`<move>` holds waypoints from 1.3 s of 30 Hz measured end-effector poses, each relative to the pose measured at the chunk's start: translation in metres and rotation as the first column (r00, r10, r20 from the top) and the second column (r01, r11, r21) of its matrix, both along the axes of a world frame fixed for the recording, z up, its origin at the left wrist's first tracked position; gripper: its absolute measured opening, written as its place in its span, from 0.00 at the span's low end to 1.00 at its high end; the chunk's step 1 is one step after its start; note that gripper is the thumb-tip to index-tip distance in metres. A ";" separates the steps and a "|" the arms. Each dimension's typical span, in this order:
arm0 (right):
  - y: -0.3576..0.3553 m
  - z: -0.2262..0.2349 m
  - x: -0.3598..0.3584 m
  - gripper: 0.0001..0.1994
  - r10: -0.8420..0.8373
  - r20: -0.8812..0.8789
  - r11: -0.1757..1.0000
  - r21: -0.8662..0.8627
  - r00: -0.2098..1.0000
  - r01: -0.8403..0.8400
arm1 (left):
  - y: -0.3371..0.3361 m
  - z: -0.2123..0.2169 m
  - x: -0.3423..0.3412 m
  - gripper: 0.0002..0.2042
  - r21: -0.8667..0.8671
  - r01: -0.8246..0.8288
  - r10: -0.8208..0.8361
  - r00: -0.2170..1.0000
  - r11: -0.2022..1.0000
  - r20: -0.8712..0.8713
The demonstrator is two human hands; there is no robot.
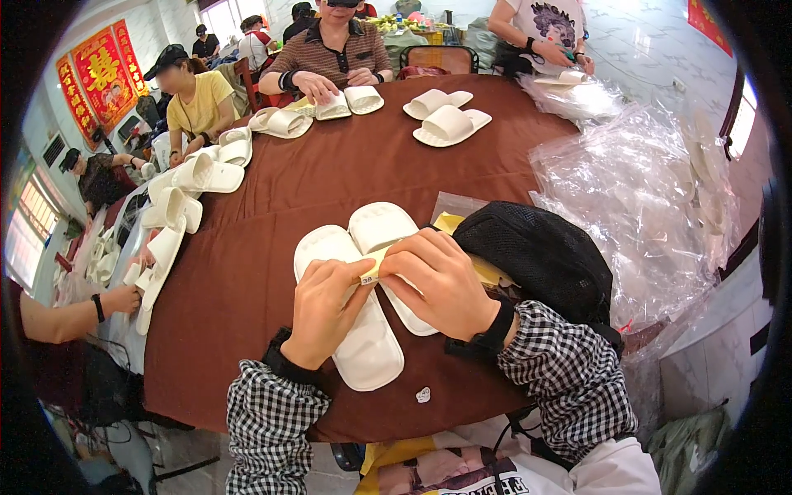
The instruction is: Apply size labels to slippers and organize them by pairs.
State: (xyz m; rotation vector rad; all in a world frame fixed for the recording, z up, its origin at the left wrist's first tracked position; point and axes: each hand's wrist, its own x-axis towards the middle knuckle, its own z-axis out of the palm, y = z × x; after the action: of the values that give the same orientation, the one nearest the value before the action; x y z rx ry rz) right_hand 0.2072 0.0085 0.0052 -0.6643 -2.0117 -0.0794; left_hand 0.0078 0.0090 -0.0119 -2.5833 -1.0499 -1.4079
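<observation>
- Left hand (324,307): thumb and forefinger pinch one end of a yellow label strip (377,273); remaining fingers are curled
- Right hand (441,272): fingertips close on the other end of the same strip, meeting the left hand's just over the work; whether a label is coming free cannot be told
- White open-toe slippers (370,351): one pair, directly beneath both hands, straps away from the wearer, heels toward the wearer; no label shows on their visible surfaces
- Small white sticker (423,395): lies loose on the brown tablecloth (272,363), nearer the wearer than either hand
- Black mesh cap (536,260): just beyond the right forearm, to its right
- Clear plastic bags (635,214): heaped farther right of the right hand
- Progress, as judged: the pair is set out and the strip is in the fingers; labelling appears unfinished, and the pair is not bagged
- Other white slippers (445,125): well beyond the hands and along the left side, unbagged where visible; their labelling cannot be confirmed
</observation>
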 end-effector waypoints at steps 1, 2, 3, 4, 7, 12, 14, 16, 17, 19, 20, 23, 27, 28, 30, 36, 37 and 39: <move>-0.001 0.002 -0.001 0.09 -0.001 -0.002 1.000 0.003 1.000 0.001 | 0.000 0.001 0.000 0.16 0.009 -0.001 0.001 1.000 1.000 -0.006; -0.001 0.003 -0.002 0.09 -0.004 0.000 1.000 0.004 1.000 0.004 | -0.001 0.000 0.000 0.16 0.017 0.000 0.000 1.000 1.000 -0.008; -0.002 0.003 -0.002 0.09 -0.001 0.006 1.000 0.002 1.000 0.001 | -0.001 0.000 0.000 0.16 0.015 -0.003 0.003 1.000 1.000 -0.002; -0.002 0.003 -0.002 0.09 -0.004 0.015 1.000 0.012 1.000 0.004 | 0.000 0.001 -0.001 0.16 0.026 0.000 0.000 1.000 1.000 0.001; -0.003 0.002 -0.001 0.09 0.065 0.026 0.996 -0.065 0.998 -0.063 | 0.002 0.000 -0.006 0.16 0.035 -0.079 0.077 0.996 0.996 0.052; -0.013 0.000 -0.005 0.05 0.371 -0.063 0.718 -0.613 0.926 -0.329 | 0.012 0.001 -0.019 0.15 -0.109 -0.162 0.190 0.924 0.981 0.331; -0.016 -0.003 -0.012 0.05 0.384 0.013 0.722 -0.627 0.923 -0.292 | 0.014 0.001 -0.023 0.14 -0.135 -0.164 0.203 0.907 0.977 0.370; -0.016 -0.005 -0.018 0.05 0.395 0.116 0.721 -0.654 0.911 -0.229 | 0.015 0.003 -0.024 0.13 -0.140 -0.145 0.190 0.893 0.979 0.407; -0.014 -0.006 -0.022 0.05 0.406 0.127 0.716 -0.659 0.905 -0.229 | 0.015 0.003 -0.025 0.13 -0.146 -0.154 0.202 0.886 0.977 0.418; -0.012 -0.009 -0.029 0.05 0.391 0.185 0.701 -0.695 0.901 -0.162 | 0.014 0.003 -0.026 0.13 -0.160 -0.137 0.193 0.884 0.978 0.426; -0.011 -0.010 -0.031 0.05 0.405 0.199 0.698 -0.698 0.893 -0.161 | 0.014 0.003 -0.027 0.13 -0.163 -0.148 0.206 0.874 0.975 0.440; -0.007 -0.014 -0.036 0.05 0.365 0.213 0.728 -0.672 0.906 -0.135 | 0.014 0.002 -0.030 0.14 -0.173 -0.141 0.199 0.898 0.975 0.391; -0.004 -0.018 -0.042 0.05 0.321 0.262 0.738 -0.672 0.910 -0.067 | 0.012 0.004 -0.030 0.14 -0.159 -0.185 0.230 0.910 0.970 0.345; -0.004 -0.019 -0.043 0.05 0.316 0.257 0.731 -0.680 0.913 -0.061 | 0.012 0.004 -0.032 0.14 -0.152 -0.189 0.230 0.913 0.970 0.337; -0.006 -0.016 -0.042 0.04 0.317 0.241 0.717 -0.694 0.917 -0.066 | 0.013 0.004 -0.031 0.14 -0.146 -0.185 0.225 0.910 0.972 0.349; -0.004 -0.019 -0.044 0.04 0.302 0.235 0.745 -0.663 0.924 -0.075 | 0.013 0.004 -0.032 0.15 -0.104 -0.180 0.205 0.920 0.978 0.334; -0.005 -0.019 -0.045 0.04 0.294 0.250 0.765 -0.640 0.923 -0.070 | 0.013 0.005 -0.032 0.15 -0.087 -0.193 0.211 0.925 0.977 0.315; -0.005 -0.020 -0.045 0.04 0.285 0.270 0.767 -0.639 0.920 -0.050 | 0.014 0.004 -0.030 0.15 -0.088 -0.182 0.201 0.923 0.979 0.328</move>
State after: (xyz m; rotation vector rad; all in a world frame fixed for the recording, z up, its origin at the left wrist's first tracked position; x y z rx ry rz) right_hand 0.1620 0.0036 -0.0148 -0.9200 -2.4569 0.6586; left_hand -0.0223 0.0234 -0.0082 -2.2418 -1.3568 -1.8301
